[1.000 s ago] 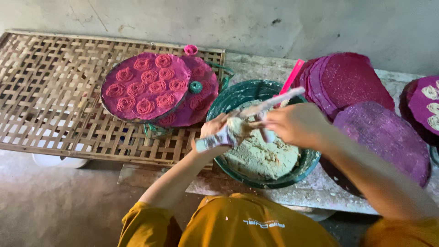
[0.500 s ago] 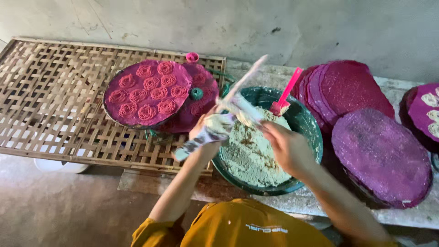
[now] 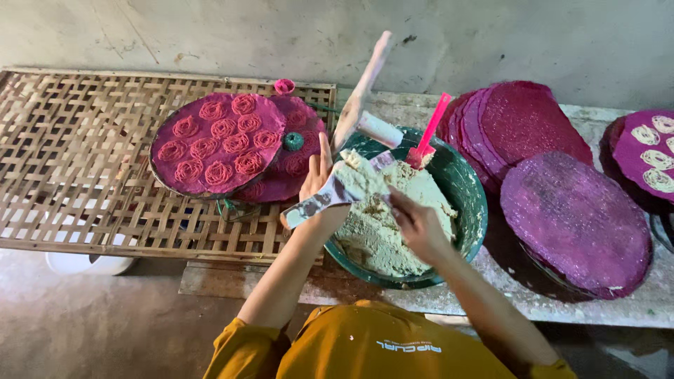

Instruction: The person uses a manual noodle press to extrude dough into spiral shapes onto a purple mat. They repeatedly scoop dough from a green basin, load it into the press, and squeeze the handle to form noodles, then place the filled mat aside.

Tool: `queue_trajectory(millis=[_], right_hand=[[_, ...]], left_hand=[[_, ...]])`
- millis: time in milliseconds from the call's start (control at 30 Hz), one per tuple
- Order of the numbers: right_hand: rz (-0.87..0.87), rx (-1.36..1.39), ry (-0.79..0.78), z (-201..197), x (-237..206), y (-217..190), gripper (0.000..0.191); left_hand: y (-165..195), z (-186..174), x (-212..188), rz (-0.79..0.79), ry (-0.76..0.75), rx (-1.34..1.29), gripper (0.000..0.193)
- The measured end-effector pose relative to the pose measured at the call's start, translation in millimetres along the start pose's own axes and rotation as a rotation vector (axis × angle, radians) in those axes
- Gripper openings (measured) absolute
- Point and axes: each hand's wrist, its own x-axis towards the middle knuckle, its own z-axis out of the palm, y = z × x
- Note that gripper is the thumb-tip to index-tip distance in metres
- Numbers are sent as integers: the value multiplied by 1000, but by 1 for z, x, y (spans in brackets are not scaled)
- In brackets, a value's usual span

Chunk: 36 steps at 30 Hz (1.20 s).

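A green bowl (image 3: 467, 193) holds a mound of pale dough (image 3: 382, 231). My left hand (image 3: 317, 172) is over the bowl's left rim and grips a dough-smeared grey tube (image 3: 316, 205) that slants across the palm. My right hand (image 3: 415, 223) is above the dough, its fingertips pinched on a lump of dough at the tube's upper end. A long pale stick with a white cylinder (image 3: 366, 81) rises just behind my left hand; what holds it is unclear. A pink spatula (image 3: 430, 130) stands in the dough at the bowl's far side.
A bamboo lattice rack (image 3: 77, 154) lies to the left, bearing round purple trays (image 3: 217, 144) with pink spirals and small pink and teal caps. Stacked purple trays (image 3: 562, 210) sit to the right on a concrete slab (image 3: 632, 312). A tray with white spirals (image 3: 649, 151) is at the far right.
The view has shifted. The long stick swung from lying across the bowl to pointing up and away. My right hand left the stick and came down onto the dough at the tube.
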Motion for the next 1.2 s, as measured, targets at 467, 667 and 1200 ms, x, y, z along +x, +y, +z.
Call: queue_trajectory(millis=[467,667,1200], right_hand=[[-57,-503,-477,-84,19,-82,30],[-713,-1507,-125,-9,-15,-111,28],[-757,-1361,-194,-6,-20,-128,19]], left_hand=[[-21,4,-21,60,-304,-89,85],[-4,3,-29,-123,-447,-587,67],[-5,-9,-33,-11,-412,-517,57]])
